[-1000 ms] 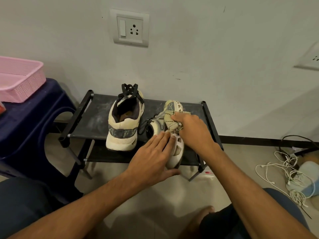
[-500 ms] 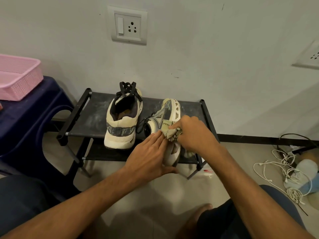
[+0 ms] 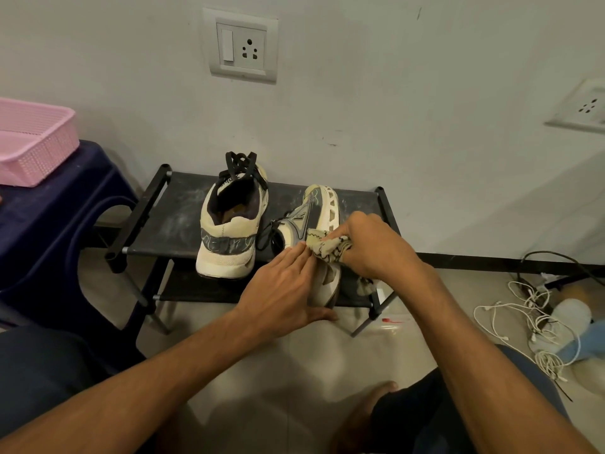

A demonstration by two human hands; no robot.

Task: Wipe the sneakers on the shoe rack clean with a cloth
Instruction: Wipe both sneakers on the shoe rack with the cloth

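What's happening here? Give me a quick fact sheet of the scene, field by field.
Activity: shoe cleaning, mid-wipe
Shoe rack: black, dusty top shelf, standing against the wall
Right hand: grips a patterned cloth and presses it on the tipped sneaker
Left hand: straight fingers rest on that sneaker
Other sneaker: upright on the top shelf, heel toward the camera
Nearby: pink basket on a blue stool at left; white cables on the floor at right

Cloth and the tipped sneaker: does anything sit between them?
Nothing visible. The right hand presses the cloth directly against the side of the tipped sneaker, while the left hand rests on its heel end.
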